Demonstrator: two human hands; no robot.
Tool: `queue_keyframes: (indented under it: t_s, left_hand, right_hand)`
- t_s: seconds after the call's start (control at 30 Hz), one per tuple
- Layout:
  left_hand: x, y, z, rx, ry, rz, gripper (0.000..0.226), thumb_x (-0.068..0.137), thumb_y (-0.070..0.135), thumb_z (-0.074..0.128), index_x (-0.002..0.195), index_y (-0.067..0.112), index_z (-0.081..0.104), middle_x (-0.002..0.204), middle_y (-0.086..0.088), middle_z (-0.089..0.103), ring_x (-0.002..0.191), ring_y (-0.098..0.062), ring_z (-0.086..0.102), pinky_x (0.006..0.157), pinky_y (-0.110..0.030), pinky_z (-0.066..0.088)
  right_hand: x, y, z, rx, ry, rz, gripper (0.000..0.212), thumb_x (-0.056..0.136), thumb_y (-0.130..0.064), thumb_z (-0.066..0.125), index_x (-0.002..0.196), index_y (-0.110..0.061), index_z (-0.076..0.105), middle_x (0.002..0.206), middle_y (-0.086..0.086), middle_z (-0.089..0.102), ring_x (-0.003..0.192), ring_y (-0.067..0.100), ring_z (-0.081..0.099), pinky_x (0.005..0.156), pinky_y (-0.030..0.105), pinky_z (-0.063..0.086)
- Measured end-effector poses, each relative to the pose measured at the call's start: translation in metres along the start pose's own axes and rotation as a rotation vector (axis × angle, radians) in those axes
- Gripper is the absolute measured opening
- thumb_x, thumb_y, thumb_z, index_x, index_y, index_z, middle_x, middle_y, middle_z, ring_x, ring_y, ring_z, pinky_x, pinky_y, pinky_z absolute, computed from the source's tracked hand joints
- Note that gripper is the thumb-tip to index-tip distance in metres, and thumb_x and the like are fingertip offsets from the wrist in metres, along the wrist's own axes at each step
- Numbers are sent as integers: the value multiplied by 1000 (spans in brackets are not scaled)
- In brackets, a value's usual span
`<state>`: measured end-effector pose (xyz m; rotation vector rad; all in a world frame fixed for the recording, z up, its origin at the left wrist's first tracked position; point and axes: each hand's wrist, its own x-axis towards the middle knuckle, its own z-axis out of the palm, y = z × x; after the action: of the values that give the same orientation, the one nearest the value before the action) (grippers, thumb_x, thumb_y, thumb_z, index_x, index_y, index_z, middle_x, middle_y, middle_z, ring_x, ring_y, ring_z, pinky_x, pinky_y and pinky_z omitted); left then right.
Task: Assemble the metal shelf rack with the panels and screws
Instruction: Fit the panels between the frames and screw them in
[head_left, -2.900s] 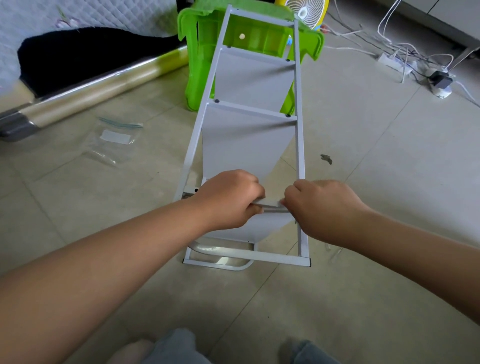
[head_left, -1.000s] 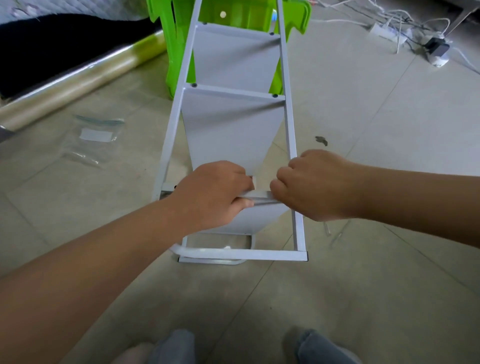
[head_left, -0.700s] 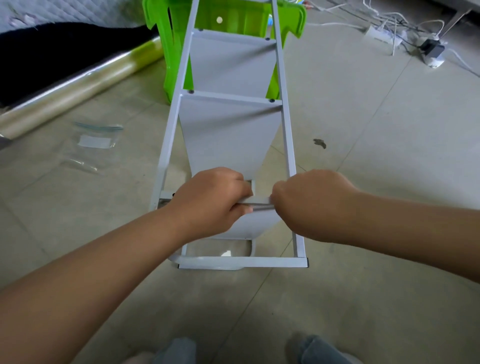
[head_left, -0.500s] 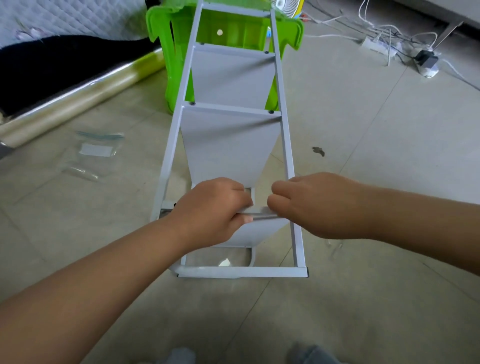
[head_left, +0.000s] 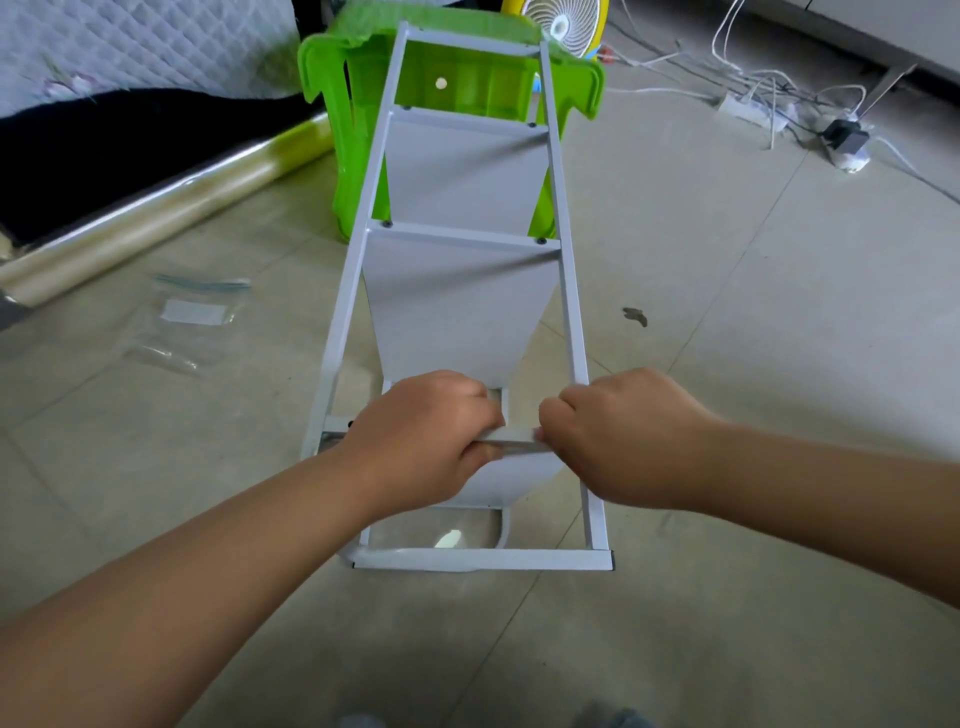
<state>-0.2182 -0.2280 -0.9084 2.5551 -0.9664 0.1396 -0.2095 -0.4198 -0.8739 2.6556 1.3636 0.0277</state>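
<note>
1. The white metal shelf rack frame (head_left: 571, 312) lies lengthwise away from the person. Its near end is on the tiled floor (head_left: 753, 374) and its far end is propped on the green plastic stool (head_left: 322, 73). This tilt is judged to keep the rails lifted, so that the panels can be reached from above and below.
2. Two flat grey metal panels (head_left: 457, 306) are already set between the rails, and small dark screws (head_left: 386, 224) are seen at their corners.
3. A third grey panel (head_left: 517, 441), the one nearest the person, is held by its upper edge between the rails. The grip of the left hand (head_left: 441, 436) is closed round the left part of that edge. The grip of the right hand (head_left: 623, 441) is closed round the right part, just beside the right rail. A short stretch of edge is left bare between them.
4. Both hands are probably used so that the panel is kept level and its holes are brought in line with the rails. Whether its right corner is fastened cannot be told, since it is hidden by the hand.
5. A clear plastic bag (head_left: 192, 317) is laid on the floor to the left, well apart from the rack. Its contents cannot be made out.
</note>
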Motion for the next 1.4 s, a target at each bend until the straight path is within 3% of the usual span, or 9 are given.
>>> queue_keyframes:
  t_s: [0.13, 0.27, 0.43, 0.6, 0.7, 0.83, 0.93, 1.13, 1.4]
  left_hand:
    - [-1, -1, -1, -1, -14, -36, 19, 66, 31, 61, 57, 14, 63, 51, 5, 47, 47, -14, 48, 38, -16, 27]
    - [-2, -2, -3, 8, 4, -51, 33, 72, 36, 45, 56, 12, 60, 52, 4, 51, 48, -17, 52, 40, -14, 29]
    - [2, 7, -1, 42, 21, -66, 39, 74, 40, 42, 59, 10, 61, 55, 0, 53, 50, -22, 55, 39, -26, 44]
    - [10, 25, 2, 83, 65, -42, 39, 77, 38, 44, 71, 7, 67, 64, -5, 59, 60, -25, 59, 45, -33, 51]
    - [11, 27, 8, 92, 82, -12, 34, 78, 31, 45, 71, 5, 66, 65, -6, 59, 62, -26, 56, 47, -32, 50]
    - [7, 25, 13, 52, 156, -30, 29, 80, 28, 48, 77, 6, 67, 69, -6, 61, 70, -16, 45, 52, -30, 47]
    - [11, 26, 13, 13, 160, -43, 30, 81, 29, 50, 82, 7, 70, 71, -5, 63, 71, -14, 46, 59, -27, 39]
    - [11, 27, 13, -30, 160, -70, 16, 81, 31, 52, 84, 21, 64, 68, -1, 61, 67, -11, 46, 57, -23, 38]
    - [14, 30, 9, -57, 95, -157, 30, 82, 36, 48, 76, 18, 71, 63, 6, 57, 67, -11, 45, 50, -21, 39]
  right_hand:
    - [-10, 10, -8, 85, 61, 21, 35, 86, -37, 40, 56, -19, 41, 52, -8, 23, 36, 13, 19, 39, 12, 4]
    - [-43, 34, -7, 262, 111, 316, 35, 91, -39, 36, 69, -14, 45, 56, -10, 33, 47, 17, 36, 39, 22, 22]
    - [-116, 57, 99, 535, -362, 984, 28, 97, -28, 38, 74, -12, 44, 72, 3, 49, 75, 24, 52, 63, 31, 37]
    - [-143, 33, 181, 579, -568, 1062, 31, 97, -23, 38, 67, -16, 38, 88, 11, 59, 87, 25, 56, 66, 26, 32]
    - [-126, 27, 200, 565, -510, 1091, 19, 97, -25, 38, 93, -10, 49, 110, 15, 59, 99, 28, 57, 71, 30, 39]
    - [-104, 38, 223, 580, -364, 1195, 29, 96, -19, 39, 115, 1, 48, 120, 20, 50, 111, 33, 49, 87, 37, 42]
    - [-98, 44, 237, 541, -297, 1281, 26, 96, -10, 37, 115, 3, 47, 118, 22, 48, 111, 36, 47, 89, 41, 42]
    - [-92, 40, 256, 595, -324, 1499, 29, 92, 1, 35, 111, 7, 56, 117, 24, 54, 109, 38, 54, 87, 40, 46]
    - [-77, 46, 214, 729, 7, 1308, 18, 92, -7, 43, 94, 6, 56, 102, 24, 58, 95, 35, 53, 71, 32, 35]
